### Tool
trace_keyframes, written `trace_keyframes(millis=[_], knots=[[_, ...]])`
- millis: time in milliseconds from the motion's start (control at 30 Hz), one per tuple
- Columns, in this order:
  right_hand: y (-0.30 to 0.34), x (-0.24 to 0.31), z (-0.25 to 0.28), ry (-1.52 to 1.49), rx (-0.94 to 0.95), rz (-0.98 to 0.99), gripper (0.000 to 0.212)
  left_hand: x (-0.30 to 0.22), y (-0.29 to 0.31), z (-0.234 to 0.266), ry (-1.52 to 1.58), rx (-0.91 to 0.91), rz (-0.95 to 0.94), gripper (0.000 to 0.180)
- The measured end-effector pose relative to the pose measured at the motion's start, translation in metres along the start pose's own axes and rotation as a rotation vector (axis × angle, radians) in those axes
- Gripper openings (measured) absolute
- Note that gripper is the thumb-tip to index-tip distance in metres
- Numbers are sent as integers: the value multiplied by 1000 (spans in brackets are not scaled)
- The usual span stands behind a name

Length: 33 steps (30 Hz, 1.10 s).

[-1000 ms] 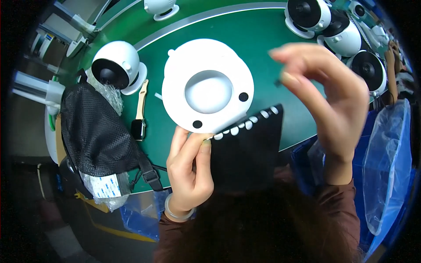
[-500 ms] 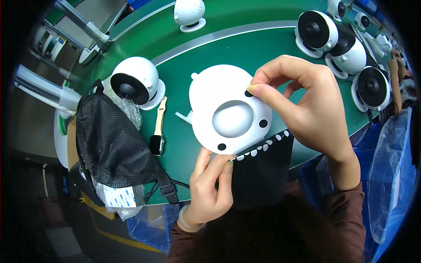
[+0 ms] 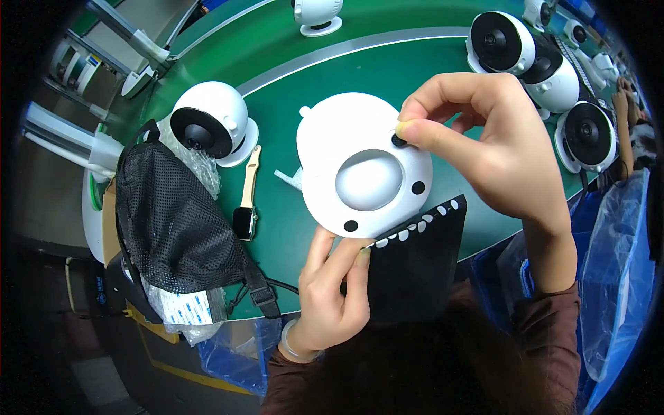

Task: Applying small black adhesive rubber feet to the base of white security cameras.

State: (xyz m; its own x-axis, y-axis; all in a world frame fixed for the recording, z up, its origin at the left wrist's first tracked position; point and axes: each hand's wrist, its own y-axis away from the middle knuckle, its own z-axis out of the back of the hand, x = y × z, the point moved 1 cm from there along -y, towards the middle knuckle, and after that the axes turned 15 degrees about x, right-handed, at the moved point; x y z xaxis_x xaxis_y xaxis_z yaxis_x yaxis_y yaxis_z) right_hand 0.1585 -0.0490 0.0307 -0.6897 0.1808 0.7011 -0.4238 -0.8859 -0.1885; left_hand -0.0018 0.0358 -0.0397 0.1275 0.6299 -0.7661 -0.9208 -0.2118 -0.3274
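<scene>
A white round-bodied camera (image 3: 346, 124) rests with its base turned up at the middle of the green table. That base has a round opening, with black round pads (image 3: 418, 187) stuck around it. At the base's upper right edge my right hand (image 3: 494, 138) pinches another black pad (image 3: 399, 141) between thumb and forefinger, against the surface. My left hand (image 3: 332, 297) grips the near edge of the camera and a corner of a black sticker sheet (image 3: 415, 277) together. Several white spots line the sheet's upper edge.
Another white camera (image 3: 211, 117) stands at the left, by a wristwatch (image 3: 247, 200) and a black mesh bag (image 3: 180, 221) over plastic wrap. Several more cameras (image 3: 501, 41) stand at the right. A blue plastic-lined bin (image 3: 615, 277) is below the right table edge.
The view has shifted slightly. My right hand keeps its pinch at the pad on the base's upper right. The black sheet's right end has swung up a little.
</scene>
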Motion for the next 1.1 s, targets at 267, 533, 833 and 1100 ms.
trace_keyframes(millis=[267, 533, 833, 1100], knots=[[1, 1, -5, 12, -40, 7, 14, 0, -1, 0, -10, 4, -6, 13], [4, 3, -9, 177, -110, 51, 11, 0, -2, 0, -6, 6, -14, 13], [5, -1, -8, -391, -145, 26, 10, -1, 5, 2, 85, 33, 116, 16], [63, -2, -21, 200, 155, 368, 34, 4, 29, 14, 41, -51, -55, 17]])
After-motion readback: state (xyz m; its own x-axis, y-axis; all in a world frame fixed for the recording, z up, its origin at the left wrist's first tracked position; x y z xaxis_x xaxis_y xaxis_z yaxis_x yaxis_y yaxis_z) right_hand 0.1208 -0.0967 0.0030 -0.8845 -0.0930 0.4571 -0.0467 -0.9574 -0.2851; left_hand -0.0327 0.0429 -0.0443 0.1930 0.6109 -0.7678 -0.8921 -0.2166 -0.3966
